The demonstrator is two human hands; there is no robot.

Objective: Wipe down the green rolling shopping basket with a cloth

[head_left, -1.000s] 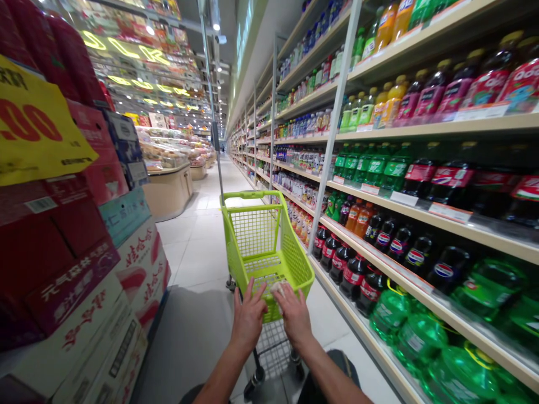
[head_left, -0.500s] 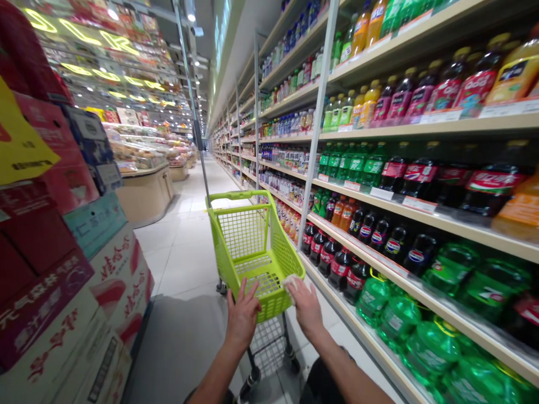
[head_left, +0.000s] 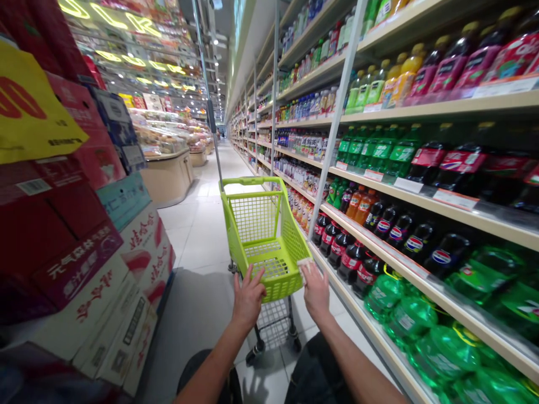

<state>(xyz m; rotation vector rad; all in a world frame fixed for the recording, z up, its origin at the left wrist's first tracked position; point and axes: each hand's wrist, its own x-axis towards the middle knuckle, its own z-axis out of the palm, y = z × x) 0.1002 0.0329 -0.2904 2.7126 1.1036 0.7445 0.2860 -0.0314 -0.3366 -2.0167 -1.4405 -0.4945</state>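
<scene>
The supermarket aisle runs long, with the drink shelves (head_left: 421,185) on the right. The green cart (head_left: 263,235) has rolled a little forward since a moment ago. The left hand (head_left: 247,300) grips its near rim; the right hand (head_left: 315,292) has slid to the corner, pressing a white cloth (head_left: 304,265) (maybe paper) there.

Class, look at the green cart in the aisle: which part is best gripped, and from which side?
Grip the near top rim of the cart, from behind, where the left hand and right hand sit. That edge runs level and faces the person; the shelves crowd its right side.
</scene>
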